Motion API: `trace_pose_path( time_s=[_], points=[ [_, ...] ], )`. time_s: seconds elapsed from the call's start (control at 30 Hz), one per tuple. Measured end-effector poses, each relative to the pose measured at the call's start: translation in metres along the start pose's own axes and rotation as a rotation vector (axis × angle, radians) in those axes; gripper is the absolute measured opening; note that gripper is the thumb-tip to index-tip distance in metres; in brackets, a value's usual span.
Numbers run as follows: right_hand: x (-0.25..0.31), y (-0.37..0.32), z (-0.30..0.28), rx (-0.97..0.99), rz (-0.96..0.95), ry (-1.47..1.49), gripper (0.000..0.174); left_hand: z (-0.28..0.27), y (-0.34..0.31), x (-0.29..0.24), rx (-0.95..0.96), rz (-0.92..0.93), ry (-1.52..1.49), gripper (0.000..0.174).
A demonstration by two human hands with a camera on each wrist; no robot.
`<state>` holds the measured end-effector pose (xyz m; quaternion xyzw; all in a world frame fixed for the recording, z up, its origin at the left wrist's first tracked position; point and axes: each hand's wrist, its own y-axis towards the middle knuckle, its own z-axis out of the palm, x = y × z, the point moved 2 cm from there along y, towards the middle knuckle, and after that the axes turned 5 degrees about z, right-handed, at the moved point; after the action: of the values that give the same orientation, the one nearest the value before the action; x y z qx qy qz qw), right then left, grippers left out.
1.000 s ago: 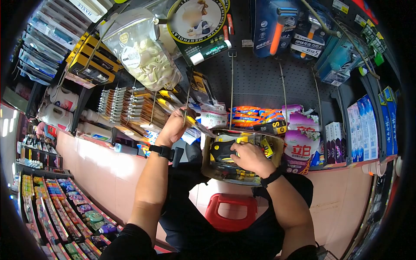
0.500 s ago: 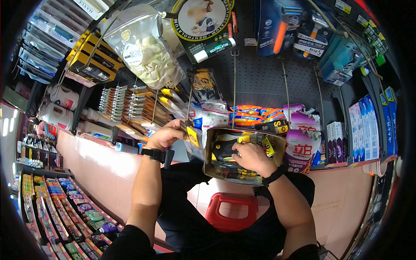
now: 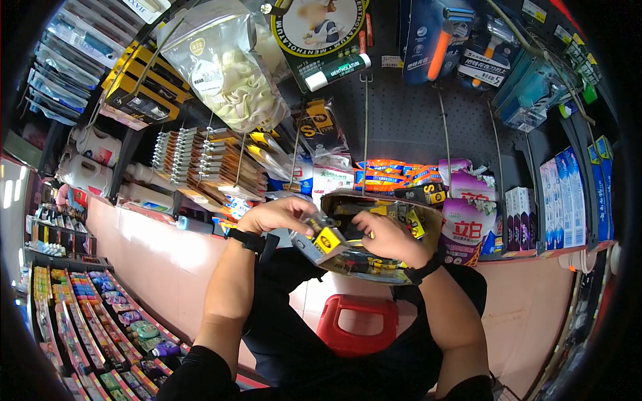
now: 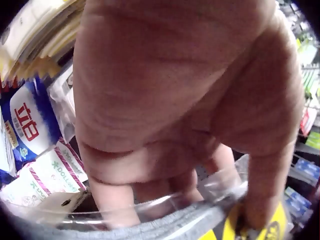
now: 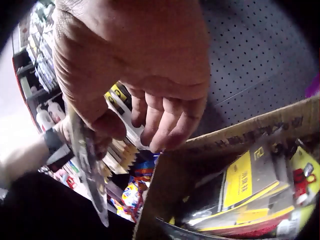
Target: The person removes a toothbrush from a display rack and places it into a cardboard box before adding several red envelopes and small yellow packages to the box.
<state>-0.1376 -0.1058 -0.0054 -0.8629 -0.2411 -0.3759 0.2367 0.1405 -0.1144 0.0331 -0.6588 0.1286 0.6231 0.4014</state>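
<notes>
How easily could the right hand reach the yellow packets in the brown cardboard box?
Probably yes: the right hand hovers over the brown cardboard box, and nothing covers the yellow packets. It seems to pinch a clear plastic pack with the left hand, so it must let go first.

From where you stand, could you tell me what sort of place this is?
Most likely a small shop: packed razors hang on a pegboard wall, detergent bags sit on the shelf, and stocked shelves line the aisle.
</notes>
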Motion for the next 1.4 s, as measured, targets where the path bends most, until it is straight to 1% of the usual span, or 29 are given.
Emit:
trace_pose_path(
  time_s=[0.07,0.1,0.17,0.27,0.33,0.37,0.4,0.47,0.5,0.53,0.6,0.63,0.67,0.73,0.83,0.87,0.9,0.93,0.97,1.0,1.03,1.07,1.13,1.17,1.2,1.27,1.3,1.33,1.4],
  points=[
    [0.005,0.003,0.0,0.073,-0.001,0.333,0.045,0.008,0.014,0.005,-0.049,-0.02,-0.021,0.027],
    [0.006,0.002,-0.003,0.109,-0.041,0.421,0.053,0.007,0.019,0.011,-0.056,-0.008,0.035,0.026],
    [0.007,0.004,-0.002,0.096,-0.024,0.464,0.049,0.009,0.031,0.021,-0.07,0.026,0.038,0.027],
    [0.007,0.005,-0.003,0.073,0.007,0.549,0.043,0.018,0.043,0.019,-0.091,0.076,0.091,0.028],
    [0.002,0.007,-0.009,-0.056,0.104,0.41,0.035,0.024,0.05,0.019,-0.104,0.136,0.125,0.031],
    [-0.001,0.006,-0.01,-0.11,0.144,0.408,0.03,0.026,0.052,0.019,-0.102,0.135,0.124,0.031],
    [-0.003,0.006,-0.012,-0.111,0.147,0.409,0.03,0.027,0.053,0.019,-0.14,0.091,0.302,0.035],
    [-0.006,0.005,-0.017,-0.204,0.161,0.362,0.03,0.029,0.054,0.019,-0.214,0.001,0.657,0.043],
    [-0.008,0.004,-0.019,-0.204,0.162,0.362,0.03,0.029,0.056,0.015,-0.205,-0.048,0.811,0.047],
    [-0.011,0.003,-0.02,-0.203,0.176,0.282,0.031,0.029,0.058,0.017,-0.205,-0.048,0.81,0.047],
    [-0.015,0.0,-0.021,-0.2,0.205,0.125,0.032,0.03,0.063,0.018,-0.261,0.007,0.94,0.043],
    [-0.015,-0.002,-0.021,-0.201,0.207,0.127,0.032,0.034,0.063,0.013,-0.267,-0.009,0.957,0.04],
    [-0.014,-0.003,-0.021,-0.231,0.216,0.052,0.033,0.036,0.064,0.014,-0.263,-0.009,0.956,0.04],
    [-0.012,-0.006,-0.023,-0.261,0.224,-0.023,0.033,0.038,0.067,0.013,-0.232,0.075,1.014,0.039],
    [-0.004,-0.009,-0.033,-0.186,0.295,-0.045,0.033,0.043,0.072,0.014,-0.211,0.088,1.041,0.039],
    [-0.002,-0.01,-0.037,-0.111,0.36,-0.103,0.036,0.044,0.072,0.013,-0.211,0.088,1.041,0.039],
    [-0.002,-0.012,-0.038,-0.036,0.426,-0.161,0.04,0.043,0.073,0.012,-0.252,0.096,0.991,0.04],
    [-0.007,-0.013,-0.033,-0.037,0.428,-0.16,0.04,0.043,0.074,0.01,-0.291,0.105,0.941,0.04],
    [-0.014,-0.014,-0.026,-0.171,0.405,-0.273,0.045,0.041,0.075,0.01,-0.288,0.106,0.941,0.04],
    [-0.016,-0.015,-0.025,-0.306,0.377,-0.386,0.05,0.037,0.074,0.009,-0.355,0.1,1.021,0.041],
    [-0.019,-0.014,-0.026,-0.294,0.376,-0.383,0.056,0.032,0.073,0.008,-0.425,0.092,1.101,0.041],
    [-0.019,-0.013,-0.027,-0.296,0.371,-0.383,0.056,0.026,0.072,0.009,-0.429,0.092,1.104,0.041],
    [-0.011,-0.012,-0.033,-0.253,0.343,-0.327,0.053,0.009,0.066,0.008,-0.712,0.158,1.01,0.041],
    [-0.005,-0.014,-0.033,-0.282,0.313,-0.298,0.045,0.001,0.065,0.007,-0.829,0.196,0.927,0.044],
    [-0.002,-0.015,-0.032,-0.283,0.309,-0.298,0.045,-0.016,0.067,0.018,-0.911,0.267,0.873,0.047],
    [0.002,-0.015,-0.029,-0.201,0.257,-0.242,0.04,-0.047,0.073,0.042,-1.1,0.397,0.625,0.051],
    [0.002,-0.015,-0.027,-0.211,0.233,-0.261,0.039,-0.026,0.061,0.002,-1.046,0.309,0.403,0.058],
    [0.0,-0.015,-0.025,-0.211,0.229,-0.261,0.039,-0.032,0.062,0.005,-1.05,0.311,0.405,0.058],
    [-0.004,-0.013,-0.022,-0.177,0.165,-0.266,0.039,-0.045,0.065,0.006,-1.107,0.415,0.284,0.067]
  ],
)
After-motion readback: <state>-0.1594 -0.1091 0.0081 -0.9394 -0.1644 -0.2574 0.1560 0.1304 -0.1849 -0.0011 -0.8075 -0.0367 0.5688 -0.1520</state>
